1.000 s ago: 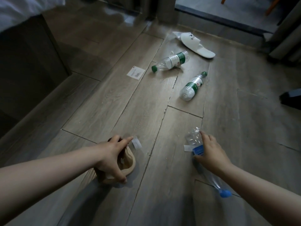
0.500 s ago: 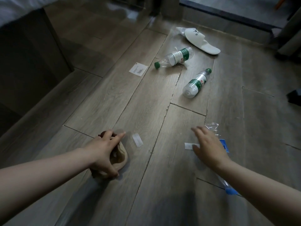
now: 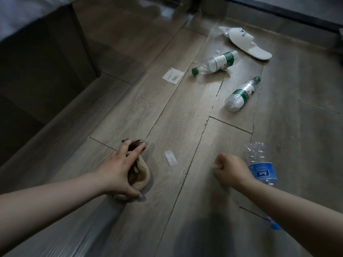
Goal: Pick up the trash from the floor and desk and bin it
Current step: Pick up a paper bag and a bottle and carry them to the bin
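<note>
Right hand [image 3: 231,169] fisted; white scrap [image 3: 216,166] mostly hidden in curled fingers, only sliver showing. Blue-label bottle [image 3: 260,164]: near half under right forearm. Left hand [image 3: 118,164] covers left side of crumpled beige bag [image 3: 143,176]; dark item [image 3: 132,145] at fingertips unidentifiable. Print on far card [image 3: 173,76] too small to read

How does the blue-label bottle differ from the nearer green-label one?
The blue-label bottle is crumpled; the nearer green-label bottle keeps its round shape. The blue-label one lies beside the right hand; the green-label one lies farther off, in the open. Both are clear plastic, lying on their sides on the floor.
</note>
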A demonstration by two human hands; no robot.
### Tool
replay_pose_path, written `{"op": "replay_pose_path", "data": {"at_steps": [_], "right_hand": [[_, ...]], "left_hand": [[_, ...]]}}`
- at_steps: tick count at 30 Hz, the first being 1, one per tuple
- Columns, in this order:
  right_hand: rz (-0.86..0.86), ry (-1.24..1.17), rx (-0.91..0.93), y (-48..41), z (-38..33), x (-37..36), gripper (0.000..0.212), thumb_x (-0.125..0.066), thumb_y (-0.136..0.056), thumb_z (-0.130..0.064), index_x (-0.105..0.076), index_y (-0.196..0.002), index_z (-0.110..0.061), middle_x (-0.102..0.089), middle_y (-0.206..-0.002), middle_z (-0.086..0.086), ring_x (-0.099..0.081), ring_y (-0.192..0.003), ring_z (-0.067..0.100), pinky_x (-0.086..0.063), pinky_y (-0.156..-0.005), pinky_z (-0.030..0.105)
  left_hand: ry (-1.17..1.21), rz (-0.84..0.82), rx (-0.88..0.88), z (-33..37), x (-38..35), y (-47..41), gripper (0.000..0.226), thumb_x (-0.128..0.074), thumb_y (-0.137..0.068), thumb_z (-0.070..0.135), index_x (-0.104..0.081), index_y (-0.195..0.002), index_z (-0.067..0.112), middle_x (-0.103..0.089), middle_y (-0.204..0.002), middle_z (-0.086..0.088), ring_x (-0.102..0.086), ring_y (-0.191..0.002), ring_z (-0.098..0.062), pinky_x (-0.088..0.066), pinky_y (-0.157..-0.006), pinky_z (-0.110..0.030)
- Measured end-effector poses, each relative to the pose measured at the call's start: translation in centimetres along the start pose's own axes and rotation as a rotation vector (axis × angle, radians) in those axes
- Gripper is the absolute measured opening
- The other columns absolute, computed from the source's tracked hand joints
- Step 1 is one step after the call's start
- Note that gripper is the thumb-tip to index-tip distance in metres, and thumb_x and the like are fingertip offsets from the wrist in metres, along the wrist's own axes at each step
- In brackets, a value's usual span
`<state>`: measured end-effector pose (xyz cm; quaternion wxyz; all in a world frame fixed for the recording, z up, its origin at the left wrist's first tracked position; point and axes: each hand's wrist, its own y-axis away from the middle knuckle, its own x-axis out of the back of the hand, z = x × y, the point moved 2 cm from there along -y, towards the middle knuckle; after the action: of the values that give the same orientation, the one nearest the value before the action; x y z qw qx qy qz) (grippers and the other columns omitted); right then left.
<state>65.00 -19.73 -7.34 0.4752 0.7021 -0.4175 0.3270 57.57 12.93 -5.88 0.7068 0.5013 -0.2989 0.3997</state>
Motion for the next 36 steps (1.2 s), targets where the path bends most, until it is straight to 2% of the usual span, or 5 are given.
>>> {"op": "replay_pose_path", "data": {"at_steps": [9,16,24,32,36], "right_hand": [[0.005,-0.428,-0.012,-3.3,-9.9,-3.4,0.009,-0.067,-0.08,-0.014,-0.065,-0.088,-0.016,-0.058,-0.071,-0.004,-0.057,-0.069,0.013,-0.044,-0.058,0.022],[0.088,-0.098,0.016,-4.4,-12.3,-6.1,0.036,-0.068,-0.085,-0.032,-0.057,-0.113,-0.013,-0.053,-0.114,0.007,-0.055,-0.102,0.026,-0.034,-0.075,0.025],[0.039,-0.036,0.048,-4.1,-13.0,-5.8,0.024,-0.064,-0.085,-0.014,-0.062,-0.109,-0.015,-0.062,-0.111,0.006,-0.058,-0.102,0.023,-0.045,-0.08,0.027],[-0.064,-0.596,0.066,-1.2,-16.1,-4.9,0.017,-0.072,-0.077,-0.012,-0.064,-0.082,-0.026,-0.059,-0.066,-0.008,-0.053,-0.049,-0.003,-0.04,-0.043,0.012],[-0.161,-0.649,0.118,0.6,-18.8,-6.0,0.02,-0.077,-0.076,-0.013,-0.064,-0.086,-0.025,-0.061,-0.068,-0.009,-0.058,-0.057,0.0,-0.048,-0.05,0.014]], "left_hand": [[0.163,0.054,0.081,-2.1,-1.3,2.6,0.144,-0.076,-0.042,0.077,0.013,-0.149,0.039,0.02,-0.154,0.011,-0.009,-0.146,-0.024,-0.025,-0.117,-0.034],[0.249,0.119,0.099,-4.9,-2.0,4.7,0.12,-0.073,-0.06,0.069,-0.006,-0.152,0.032,-0.01,-0.151,0.006,-0.039,-0.131,-0.017,-0.041,-0.103,-0.028],[0.267,0.26,0.057,-6.7,-1.4,4.9,0.089,-0.075,-0.067,0.059,-0.034,-0.142,0.033,-0.036,-0.136,0.012,-0.048,-0.113,-0.007,-0.043,-0.086,-0.023],[0.267,0.253,0.116,-7.5,-0.6,4.5,0.084,-0.073,-0.066,0.063,-0.045,-0.136,0.025,-0.044,-0.13,0.009,-0.05,-0.108,-0.007,-0.046,-0.089,-0.027],[0.258,0.217,0.177,-8.1,-0.7,4.4,0.086,-0.071,-0.068,0.063,-0.04,-0.139,0.024,-0.045,-0.132,0.003,-0.05,-0.113,-0.012,-0.044,-0.089,-0.026]]}}
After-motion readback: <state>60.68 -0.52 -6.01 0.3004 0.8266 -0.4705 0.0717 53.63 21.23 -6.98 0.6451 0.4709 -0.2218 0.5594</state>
